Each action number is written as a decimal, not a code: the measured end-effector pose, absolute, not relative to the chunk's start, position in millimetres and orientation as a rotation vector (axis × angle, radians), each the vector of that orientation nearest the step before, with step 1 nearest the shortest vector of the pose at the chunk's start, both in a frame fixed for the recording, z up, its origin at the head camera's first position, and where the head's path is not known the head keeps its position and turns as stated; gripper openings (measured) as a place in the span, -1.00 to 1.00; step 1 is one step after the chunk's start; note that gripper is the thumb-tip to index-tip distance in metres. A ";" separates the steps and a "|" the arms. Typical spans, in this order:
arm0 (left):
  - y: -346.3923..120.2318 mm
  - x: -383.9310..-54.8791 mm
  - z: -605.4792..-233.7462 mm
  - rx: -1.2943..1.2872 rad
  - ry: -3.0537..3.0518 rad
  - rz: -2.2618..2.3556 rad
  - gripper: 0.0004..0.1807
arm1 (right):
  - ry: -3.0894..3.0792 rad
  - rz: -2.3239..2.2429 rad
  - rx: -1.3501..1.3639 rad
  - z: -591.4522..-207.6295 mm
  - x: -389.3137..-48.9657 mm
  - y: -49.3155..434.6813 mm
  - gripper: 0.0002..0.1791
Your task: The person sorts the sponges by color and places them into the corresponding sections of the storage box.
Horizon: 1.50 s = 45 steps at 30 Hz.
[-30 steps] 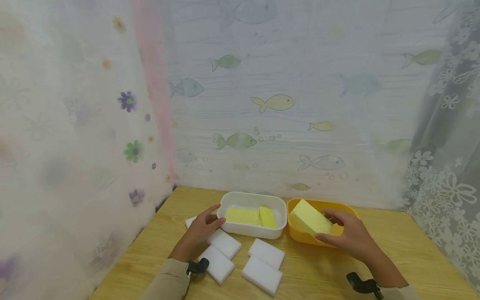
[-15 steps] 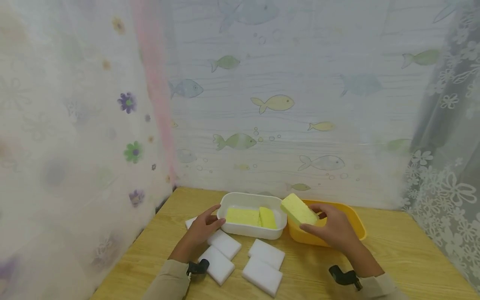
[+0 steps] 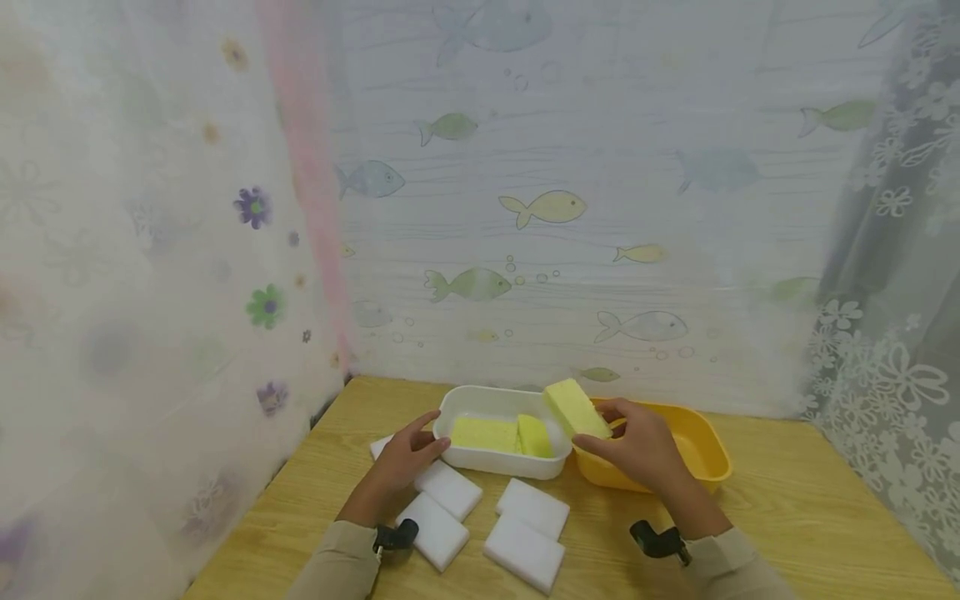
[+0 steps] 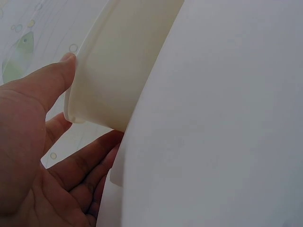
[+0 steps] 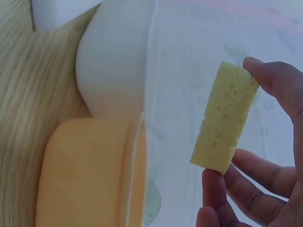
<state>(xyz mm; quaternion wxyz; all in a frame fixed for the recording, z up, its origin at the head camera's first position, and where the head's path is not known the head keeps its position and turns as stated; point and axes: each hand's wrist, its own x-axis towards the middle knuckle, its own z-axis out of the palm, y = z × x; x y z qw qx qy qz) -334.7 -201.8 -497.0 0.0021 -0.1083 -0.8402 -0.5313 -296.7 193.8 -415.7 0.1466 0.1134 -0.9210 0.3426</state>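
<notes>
My right hand (image 3: 641,446) pinches a pale yellow sponge (image 3: 576,408) between thumb and fingers, tilted above the near right rim of a white plastic tub (image 3: 504,462). In the right wrist view the sponge (image 5: 225,118) shows its porous narrow side, held by its ends. My left hand (image 3: 405,458) holds the tub's left end, the thumb at the rim in the left wrist view and other fingers against the wall. Inside the tub one yellow sponge (image 3: 483,433) lies flat, and another yellow sponge (image 3: 534,437) leans beside it.
An orange tub (image 3: 705,446) stands against the white tub's right side. Several white foam pads (image 3: 525,550) lie on the wooden table (image 3: 615,550) in front, and one (image 3: 381,447) is partly hidden behind the left hand. Patterned curtains (image 3: 547,292) hang behind.
My right hand has carried the sponge left and slightly up from over the orange tub to the white tub's right end. The left hand has stayed at the white tub.
</notes>
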 end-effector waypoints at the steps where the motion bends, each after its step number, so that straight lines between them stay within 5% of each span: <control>1: -201.9 -334.8 -497.1 -0.344 -2.631 -1.669 -0.23 | -2.654 0.993 0.327 -416.5 -297.7 191.7 -0.15; 45: -202.8 -336.0 -498.7 -0.321 -2.676 -1.600 -0.22 | -2.709 0.931 0.238 -439.9 -308.0 125.3 -0.32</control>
